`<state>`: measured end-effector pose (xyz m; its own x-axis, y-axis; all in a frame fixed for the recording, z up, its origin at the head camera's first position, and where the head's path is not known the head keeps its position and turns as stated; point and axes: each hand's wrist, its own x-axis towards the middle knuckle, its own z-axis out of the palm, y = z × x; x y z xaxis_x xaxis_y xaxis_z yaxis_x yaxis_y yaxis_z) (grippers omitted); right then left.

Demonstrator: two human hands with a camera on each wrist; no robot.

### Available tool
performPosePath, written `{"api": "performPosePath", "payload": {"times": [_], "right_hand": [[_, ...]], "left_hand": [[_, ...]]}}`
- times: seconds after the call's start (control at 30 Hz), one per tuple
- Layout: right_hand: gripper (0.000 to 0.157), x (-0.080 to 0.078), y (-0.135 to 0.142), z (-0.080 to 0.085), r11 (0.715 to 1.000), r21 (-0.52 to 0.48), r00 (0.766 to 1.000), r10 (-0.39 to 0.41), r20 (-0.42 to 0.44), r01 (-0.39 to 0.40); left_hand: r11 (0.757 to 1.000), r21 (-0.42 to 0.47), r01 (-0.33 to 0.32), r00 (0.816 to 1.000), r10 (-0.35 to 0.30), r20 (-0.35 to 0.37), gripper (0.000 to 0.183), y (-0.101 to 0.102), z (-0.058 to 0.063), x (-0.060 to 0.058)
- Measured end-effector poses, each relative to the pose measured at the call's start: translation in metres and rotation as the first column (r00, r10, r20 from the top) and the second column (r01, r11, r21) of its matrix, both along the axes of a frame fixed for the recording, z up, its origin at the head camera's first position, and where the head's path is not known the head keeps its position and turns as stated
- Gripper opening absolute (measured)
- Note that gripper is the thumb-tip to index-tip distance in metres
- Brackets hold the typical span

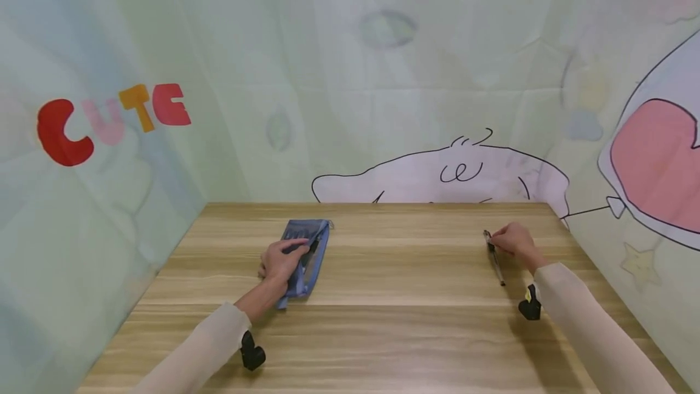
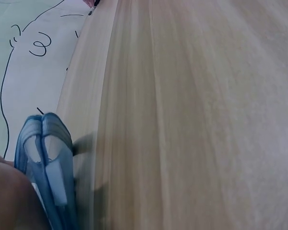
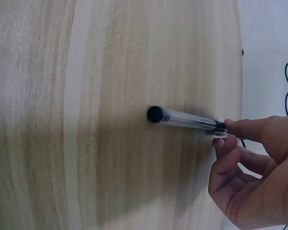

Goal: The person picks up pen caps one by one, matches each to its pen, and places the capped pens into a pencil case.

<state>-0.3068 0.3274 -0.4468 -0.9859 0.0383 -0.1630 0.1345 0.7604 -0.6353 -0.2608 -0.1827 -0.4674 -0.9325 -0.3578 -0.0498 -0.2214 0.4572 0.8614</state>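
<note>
A blue zip pencil case (image 1: 312,272) lies on the left part of the table, its opening gaping along the right side with something dark inside. My left hand (image 1: 280,262) grips the case near that opening, thumb and fingers at its edge. In the left wrist view, the case (image 2: 47,143) stands partly raised, and only a blurred part of the hand (image 2: 12,199) shows. Over on the right, my right hand (image 1: 513,239) pinches a clear-barrelled pen with black ends (image 1: 495,260) between thumb and fingertips. The right wrist view shows the pen (image 3: 187,120) slanting away from the fingers (image 3: 249,130).
The wood-grain table (image 1: 404,333) reaches back to a printed curtain (image 1: 328,78) with a cartoon figure, which also hangs at both sides. A black wrist-worn device (image 1: 252,351) sits below the left sleeve, and another device (image 1: 529,306) is at the right cuff.
</note>
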Motion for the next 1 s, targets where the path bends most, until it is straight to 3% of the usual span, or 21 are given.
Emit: {"api": "performPosePath", "payload": {"times": [0.13,0.3,0.53,0.8,1.0], "right_hand": [[0.029,0.002,-0.001,-0.005,0.999,-0.004,0.999,-0.033,0.027,0.034],[0.033,0.003,-0.004,-0.005,0.999,-0.003,0.999,-0.041,0.012,0.041],[0.035,-0.006,-0.023,-0.004,0.981,-0.186,0.998,-0.055,0.039,0.061],[0.04,-0.013,-0.079,0.001,0.91,-0.413,0.995,0.001,0.103,0.042],[0.038,-0.019,-0.145,-0.004,0.802,-0.597,0.986,0.076,0.151,0.029]], "left_hand": [[1.0,-0.005,0.008,1.0,-0.008,0.01,0.025,0.001,0.001,-0.001],[1.0,-0.023,0.005,1.0,-0.004,0.013,0.025,0.002,0.002,-0.002],[1.0,-0.024,-0.012,1.0,0.012,0.009,0.024,0.003,0.001,0.0],[1.0,-0.027,-0.01,1.0,0.01,0.008,0.024,0.007,0.004,-0.001],[1.0,-0.017,-0.023,0.999,0.023,0.025,0.024,0.008,0.003,0.0]]}}
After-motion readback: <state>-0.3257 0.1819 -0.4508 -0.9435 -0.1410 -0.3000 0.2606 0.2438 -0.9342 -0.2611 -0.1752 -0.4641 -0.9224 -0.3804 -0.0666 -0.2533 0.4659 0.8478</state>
